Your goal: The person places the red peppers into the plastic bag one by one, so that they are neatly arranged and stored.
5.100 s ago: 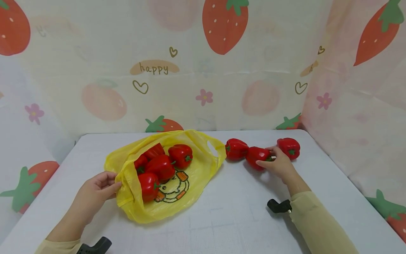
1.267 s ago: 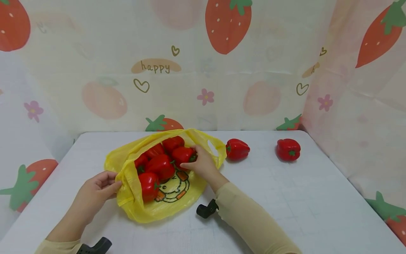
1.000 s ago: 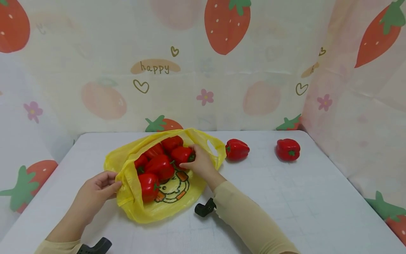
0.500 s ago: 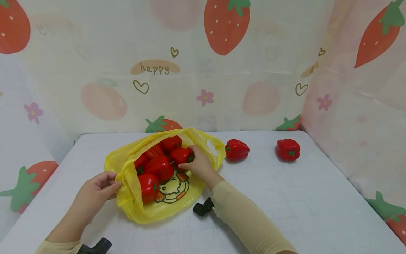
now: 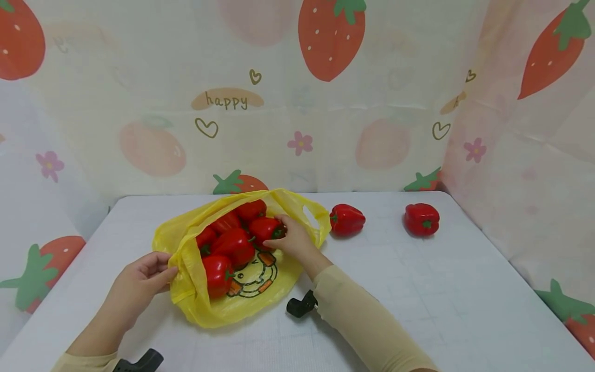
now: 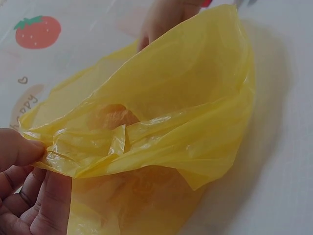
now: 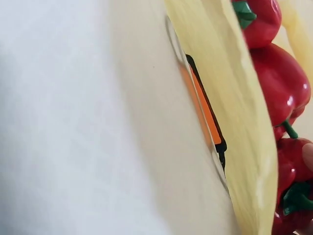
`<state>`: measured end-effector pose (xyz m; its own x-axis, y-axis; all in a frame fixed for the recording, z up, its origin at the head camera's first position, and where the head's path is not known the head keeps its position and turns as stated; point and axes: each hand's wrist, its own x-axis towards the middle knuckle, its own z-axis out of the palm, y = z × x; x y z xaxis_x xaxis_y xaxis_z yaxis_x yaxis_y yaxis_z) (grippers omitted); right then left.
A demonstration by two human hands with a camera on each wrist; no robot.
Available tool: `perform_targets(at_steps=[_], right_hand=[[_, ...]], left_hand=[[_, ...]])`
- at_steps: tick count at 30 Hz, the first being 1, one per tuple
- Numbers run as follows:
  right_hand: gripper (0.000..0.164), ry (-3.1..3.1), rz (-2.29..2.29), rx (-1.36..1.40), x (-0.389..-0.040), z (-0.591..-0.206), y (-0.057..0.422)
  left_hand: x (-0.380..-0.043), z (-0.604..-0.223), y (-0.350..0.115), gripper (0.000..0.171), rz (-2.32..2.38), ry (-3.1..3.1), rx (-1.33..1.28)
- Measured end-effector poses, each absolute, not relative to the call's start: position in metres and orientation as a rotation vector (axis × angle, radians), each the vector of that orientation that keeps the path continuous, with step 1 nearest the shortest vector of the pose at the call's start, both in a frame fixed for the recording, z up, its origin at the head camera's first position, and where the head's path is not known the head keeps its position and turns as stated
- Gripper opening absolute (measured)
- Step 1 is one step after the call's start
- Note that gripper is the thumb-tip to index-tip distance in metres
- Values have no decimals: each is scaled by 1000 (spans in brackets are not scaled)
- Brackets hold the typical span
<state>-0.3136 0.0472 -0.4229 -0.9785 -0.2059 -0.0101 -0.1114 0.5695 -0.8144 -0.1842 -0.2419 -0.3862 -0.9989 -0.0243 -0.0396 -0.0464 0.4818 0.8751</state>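
A yellow plastic bag (image 5: 288, 266) with a printed cartoon face lies on the table, its mouth spread toward me. My left hand (image 5: 139, 281) pinches the bag's left edge between thumb and fingers, and the left wrist view shows the gathered plastic (image 6: 88, 152) there. Reaching into the opening, my right hand (image 5: 295, 243) grips a red bell pepper (image 5: 264, 230) by its stem end, close against the others inside. Several red bell peppers (image 5: 234, 245) fill the bag's left part. In the right wrist view only fingertips show at the held bell pepper (image 7: 287, 164).
One loose red bell pepper (image 5: 347, 220) lies just right of the bag's handle. Another bell pepper (image 5: 421, 219) sits farther right, near the back corner of the white table (image 5: 395, 289). A strawberry-printed cloth (image 5: 325, 119) hangs behind and at the sides.
About five seconds ago my right hand gripped this bell pepper on the table, between the others; it has moved left into the bag. During the last second both hands stay almost still.
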Motion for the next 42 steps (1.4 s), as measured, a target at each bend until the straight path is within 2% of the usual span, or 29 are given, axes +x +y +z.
perform_targets(at_steps=[42], right_hand=[[46, 2512, -1647, -239, -290, -376, 101]], left_hand=[[-183, -383, -237, 43, 1541, 2675, -118]])
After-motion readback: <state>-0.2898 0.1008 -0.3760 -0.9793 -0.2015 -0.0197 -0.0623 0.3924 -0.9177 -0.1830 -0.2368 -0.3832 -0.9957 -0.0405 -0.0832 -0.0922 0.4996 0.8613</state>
